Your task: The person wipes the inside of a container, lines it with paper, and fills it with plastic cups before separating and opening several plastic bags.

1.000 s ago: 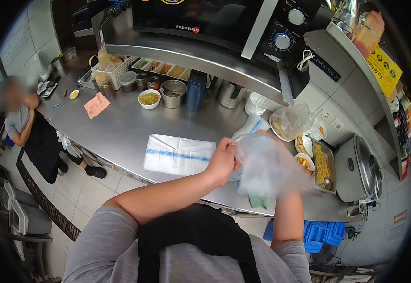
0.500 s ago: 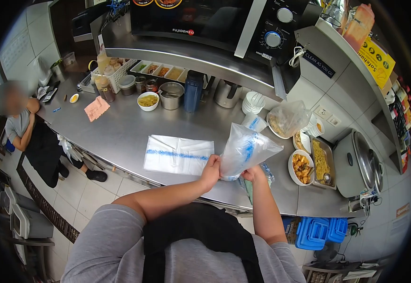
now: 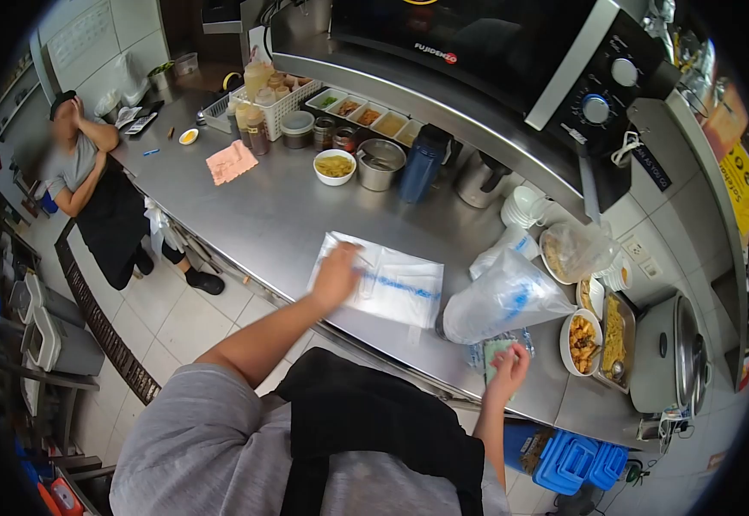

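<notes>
My left hand [image 3: 337,275] is over the left part of a flat stack of white plastic bags [image 3: 400,288] with a blue printed stripe; its fingertips are smeared by motion. An opened-out plastic bag [image 3: 512,297] with blue print stands puffed up on the counter to the right, touched by neither hand. My right hand [image 3: 509,371] is raised in front of that bag, fingers apart and nothing visible in them. Just behind the right hand lies a green folded cloth or packet [image 3: 497,354] with clear plastic around it.
A bowl of orange-brown food [image 3: 581,342], a noodle tray [image 3: 618,340] and a large cooker [image 3: 663,353] stand at right. Along the back are a blue tumbler [image 3: 426,165], a metal pot [image 3: 380,165] and a pickle bowl [image 3: 335,168]. A person [image 3: 91,181] leans at the counter's left end.
Both hands have let go of the puffed-up bag, which stays on the counter. My left hand has moved left over the flat bags; my right has drawn back toward me. The view has shifted left.
</notes>
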`<act>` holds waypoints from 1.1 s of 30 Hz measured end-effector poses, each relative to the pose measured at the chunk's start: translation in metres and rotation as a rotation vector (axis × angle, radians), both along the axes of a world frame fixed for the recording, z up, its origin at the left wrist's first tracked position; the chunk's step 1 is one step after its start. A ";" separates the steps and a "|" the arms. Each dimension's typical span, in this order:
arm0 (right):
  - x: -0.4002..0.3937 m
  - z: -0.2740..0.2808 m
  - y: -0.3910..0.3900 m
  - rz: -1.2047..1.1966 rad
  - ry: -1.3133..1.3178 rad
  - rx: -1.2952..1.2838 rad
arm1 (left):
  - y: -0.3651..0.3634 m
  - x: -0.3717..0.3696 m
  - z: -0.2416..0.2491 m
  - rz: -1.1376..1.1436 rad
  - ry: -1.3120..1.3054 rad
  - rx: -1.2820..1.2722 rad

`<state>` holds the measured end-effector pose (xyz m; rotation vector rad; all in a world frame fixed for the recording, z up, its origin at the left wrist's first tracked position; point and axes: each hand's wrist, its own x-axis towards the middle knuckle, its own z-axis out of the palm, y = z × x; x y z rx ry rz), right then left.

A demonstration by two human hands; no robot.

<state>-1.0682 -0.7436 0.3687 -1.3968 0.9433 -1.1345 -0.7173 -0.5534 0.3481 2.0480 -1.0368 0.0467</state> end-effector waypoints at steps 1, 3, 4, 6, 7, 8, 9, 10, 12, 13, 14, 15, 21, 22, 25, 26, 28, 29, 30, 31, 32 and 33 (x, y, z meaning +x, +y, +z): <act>-0.018 -0.009 -0.002 -0.091 0.151 -0.155 | 0.018 0.020 -0.003 0.103 0.029 0.076; -0.051 -0.026 -0.001 -0.183 0.304 -0.302 | 0.055 0.051 -0.006 0.062 -0.027 0.155; -0.069 -0.032 0.005 -0.194 0.659 -0.522 | 0.064 0.058 -0.005 0.016 -0.082 0.226; -0.085 -0.041 0.009 -0.197 1.026 -0.726 | 0.070 0.058 -0.001 -0.051 -0.101 0.277; -0.088 -0.049 0.010 -0.199 0.972 -0.701 | 0.071 0.059 -0.001 -0.113 -0.126 0.318; -0.095 -0.056 0.013 -0.201 0.924 -0.674 | 0.068 0.060 -0.003 -0.131 -0.121 0.329; -0.098 -0.062 0.007 -0.208 0.934 -0.659 | 0.061 0.063 -0.005 -0.108 -0.082 0.311; -0.096 -0.065 -0.006 -0.201 0.955 -0.598 | 0.055 0.067 -0.006 -0.083 -0.044 0.292; -0.081 -0.060 -0.014 -0.197 0.981 -0.532 | 0.046 0.072 0.000 -0.107 -0.089 0.280; -0.067 -0.045 -0.013 -0.265 0.915 -0.567 | 0.043 0.073 0.004 -0.118 -0.136 0.261; -0.054 -0.028 -0.012 -0.331 0.845 -0.605 | 0.042 0.074 0.010 -0.121 -0.135 0.260; -0.042 -0.009 -0.007 -0.330 0.845 -0.608 | 0.041 0.076 0.018 -0.145 -0.129 0.177; 0.062 0.115 0.079 -0.034 0.366 -1.129 | 0.036 0.063 0.110 -0.250 -0.024 0.004; 0.092 0.123 0.086 0.152 0.416 -1.137 | 0.034 0.057 0.124 -0.225 -0.128 0.001; 0.184 0.134 0.103 0.313 0.564 -1.019 | 0.029 0.047 0.158 -0.248 0.342 -0.020; 0.192 0.130 0.099 0.311 0.560 -1.024 | 0.030 0.053 0.155 -0.247 0.337 -0.024; 0.210 0.112 0.085 0.291 0.564 -0.831 | 0.034 0.073 0.145 -0.369 0.611 -0.335; 0.205 0.107 0.080 0.298 0.558 -0.839 | 0.039 0.084 0.142 -0.361 0.607 -0.342; 0.192 0.100 0.073 0.366 0.510 -0.663 | 0.046 0.097 0.140 -0.362 0.683 -0.361; 0.188 0.101 0.071 0.432 0.465 -0.486 | 0.052 0.108 0.137 -0.362 0.761 -0.380; 0.189 0.102 0.072 0.441 0.470 -0.487 | 0.057 0.115 0.130 -0.347 0.802 -0.298; 0.190 0.110 0.077 0.425 0.419 -0.531 | 0.057 0.111 0.125 -0.344 0.810 -0.298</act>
